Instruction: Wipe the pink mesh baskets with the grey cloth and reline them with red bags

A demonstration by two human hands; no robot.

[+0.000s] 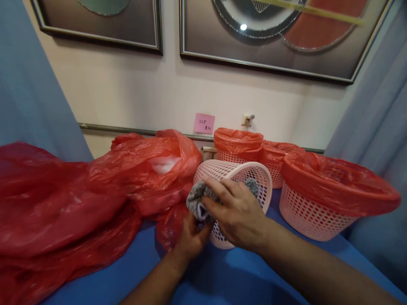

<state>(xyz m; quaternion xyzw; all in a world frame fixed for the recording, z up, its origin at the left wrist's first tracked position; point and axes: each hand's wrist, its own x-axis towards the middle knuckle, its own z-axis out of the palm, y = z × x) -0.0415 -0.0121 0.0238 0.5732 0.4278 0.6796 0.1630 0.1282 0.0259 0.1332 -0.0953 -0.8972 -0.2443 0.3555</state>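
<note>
Both my hands are on a grey, speckled knitted bundle [195,198] with a whitish and dark opening. From below, my left hand [192,238] pinches it. My right hand [237,209] closes over its upper right side, with fingers curled onto the fabric. Right behind the hands, a pale pink perforated basket [213,168] lies on its side, its mouth turned to the right and towards me. Inside the basket is another grey knitted piece [252,185]. My right hand and forearm hide part of the basket.
Red plastic bags [143,169] spread across the left, one with something white inside. At the right stand a wide pink basket [313,220] and two smaller baskets [237,146], all lined with red bags. A blue surface [248,275] lies beneath. A pink note [204,123] is on the wall.
</note>
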